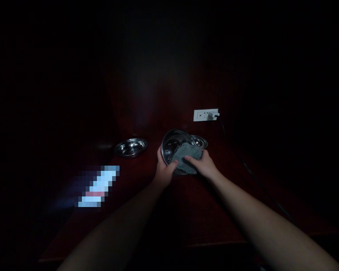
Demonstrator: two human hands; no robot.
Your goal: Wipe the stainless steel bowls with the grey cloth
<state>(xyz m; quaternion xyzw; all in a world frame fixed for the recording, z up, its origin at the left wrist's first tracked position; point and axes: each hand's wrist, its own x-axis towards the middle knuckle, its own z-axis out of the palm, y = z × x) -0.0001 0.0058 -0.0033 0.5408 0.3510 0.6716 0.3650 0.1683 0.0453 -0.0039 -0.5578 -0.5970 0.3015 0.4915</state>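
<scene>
Tilted towards me above the table, a shiny metal bowl [169,145] is held between both hands. My left hand [164,171] grips its left rim, fingers behind the wall and thumb at the inner edge. A grey-green cloth [188,156] lies over the bowl's inside and lower right rim. My right hand [203,163] pinches the cloth against that rim, thumb on top; its other fingers are hidden. The left thumb tip touches the cloth's left edge.
On the dark red table [186,226], a shallow metal bowl [131,147] stands to the left. Another metal dish [201,142] sits behind the held bowl. A white socket [201,115] holds a plug, whose cable [252,175] runs along the right. A bright pixelated patch [97,186] lies left.
</scene>
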